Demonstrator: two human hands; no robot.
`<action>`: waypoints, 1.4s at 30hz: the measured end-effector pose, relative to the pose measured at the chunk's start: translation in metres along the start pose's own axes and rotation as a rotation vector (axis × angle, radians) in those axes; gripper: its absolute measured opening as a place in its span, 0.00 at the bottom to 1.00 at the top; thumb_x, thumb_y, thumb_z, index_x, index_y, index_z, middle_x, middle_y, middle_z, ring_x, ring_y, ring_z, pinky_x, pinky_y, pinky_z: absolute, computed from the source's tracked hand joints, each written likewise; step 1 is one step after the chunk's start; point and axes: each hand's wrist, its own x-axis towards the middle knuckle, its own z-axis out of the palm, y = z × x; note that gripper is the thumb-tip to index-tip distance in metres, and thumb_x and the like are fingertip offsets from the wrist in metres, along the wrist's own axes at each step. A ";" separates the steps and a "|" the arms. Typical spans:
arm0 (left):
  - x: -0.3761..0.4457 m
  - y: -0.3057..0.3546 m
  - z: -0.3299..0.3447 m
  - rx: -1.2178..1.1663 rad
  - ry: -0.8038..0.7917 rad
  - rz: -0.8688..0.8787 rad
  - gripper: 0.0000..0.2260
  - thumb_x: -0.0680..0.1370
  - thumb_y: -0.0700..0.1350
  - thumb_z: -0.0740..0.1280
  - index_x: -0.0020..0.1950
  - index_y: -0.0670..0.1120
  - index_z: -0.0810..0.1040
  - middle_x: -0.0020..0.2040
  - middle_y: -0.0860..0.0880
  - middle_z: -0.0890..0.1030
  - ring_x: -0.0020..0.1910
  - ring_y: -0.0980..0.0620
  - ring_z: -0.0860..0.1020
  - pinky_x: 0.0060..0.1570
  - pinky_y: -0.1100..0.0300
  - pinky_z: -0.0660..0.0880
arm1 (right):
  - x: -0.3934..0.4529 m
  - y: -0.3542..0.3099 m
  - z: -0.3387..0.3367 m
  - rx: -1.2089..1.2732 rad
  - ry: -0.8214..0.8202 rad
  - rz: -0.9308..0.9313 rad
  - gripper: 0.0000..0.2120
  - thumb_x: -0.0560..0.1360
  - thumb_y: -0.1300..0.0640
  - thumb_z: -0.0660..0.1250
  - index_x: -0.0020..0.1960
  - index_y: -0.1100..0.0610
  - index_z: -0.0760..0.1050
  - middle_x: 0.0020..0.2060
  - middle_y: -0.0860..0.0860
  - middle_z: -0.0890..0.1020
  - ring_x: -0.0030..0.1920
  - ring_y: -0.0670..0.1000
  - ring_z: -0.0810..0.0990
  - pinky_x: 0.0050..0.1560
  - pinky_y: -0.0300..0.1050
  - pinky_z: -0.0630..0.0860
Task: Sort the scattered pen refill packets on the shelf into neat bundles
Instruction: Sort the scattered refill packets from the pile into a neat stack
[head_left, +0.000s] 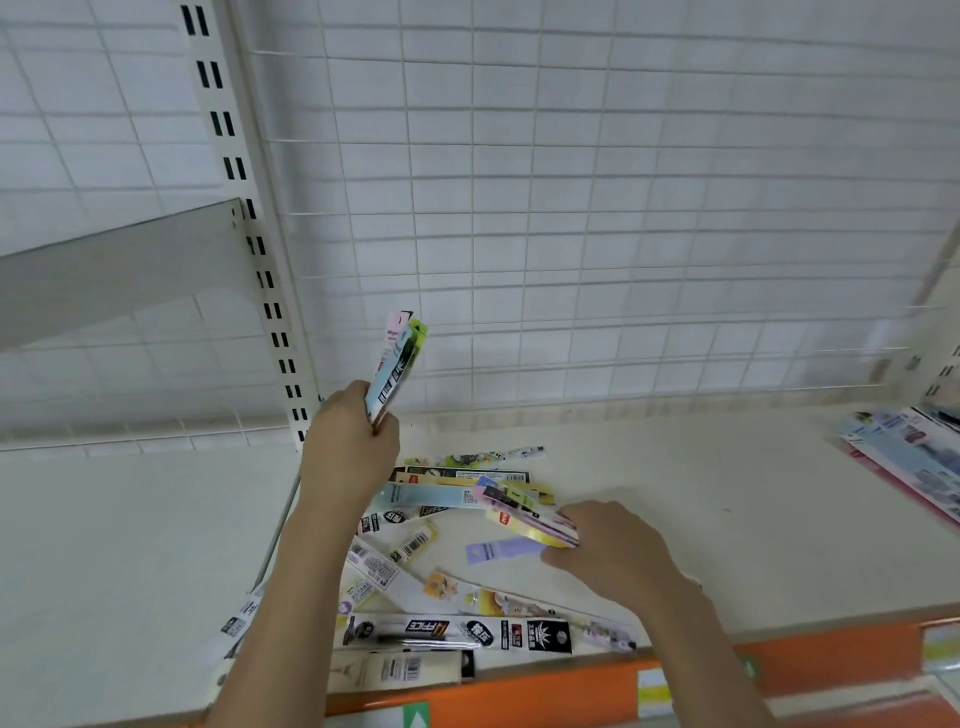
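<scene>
Packets (441, 545) of pen refills, long narrow sleeves printed in pale blue, yellow, lilac, pink, black and white, many with barcodes, lie criss-crossed in one loose heap on the cream shelf (727, 467), between the two hands and reaching to its orange front edge (831, 649). Overlap makes an exact count impossible; more than a dozen show. The left hand (348, 447) is raised above the heap, its fingers (382, 423) clenched round an upright bundle (397, 364) of at least three packets, pink, blue and green; how many sit behind them cannot be told. The right hand (613, 545) is low on the shelf, pinching the end of a few slanted packets (524, 514), yellow and lilac; their number is blurred. A second stack (904, 457) of packets lies at the far right, cut off by the frame.
</scene>
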 end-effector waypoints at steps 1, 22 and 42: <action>0.000 -0.001 -0.001 -0.009 0.017 0.003 0.04 0.75 0.36 0.60 0.40 0.40 0.69 0.34 0.43 0.72 0.33 0.43 0.69 0.29 0.56 0.64 | 0.001 0.000 0.001 -0.002 0.023 0.004 0.14 0.74 0.44 0.64 0.55 0.50 0.75 0.50 0.49 0.80 0.50 0.51 0.78 0.43 0.42 0.70; -0.029 0.066 0.055 -0.119 -0.022 -0.125 0.06 0.79 0.45 0.60 0.48 0.41 0.69 0.29 0.48 0.70 0.27 0.49 0.69 0.26 0.58 0.62 | 0.021 0.076 -0.041 0.369 0.341 -0.083 0.12 0.78 0.47 0.60 0.53 0.56 0.65 0.34 0.46 0.72 0.34 0.51 0.74 0.32 0.42 0.67; -0.101 0.277 0.231 -0.399 -0.273 -0.498 0.04 0.79 0.41 0.56 0.52 0.41 0.66 0.38 0.43 0.72 0.35 0.48 0.74 0.31 0.59 0.67 | 0.026 0.330 -0.166 0.889 0.277 0.201 0.06 0.77 0.60 0.58 0.44 0.58 0.60 0.32 0.50 0.65 0.31 0.50 0.65 0.35 0.45 0.63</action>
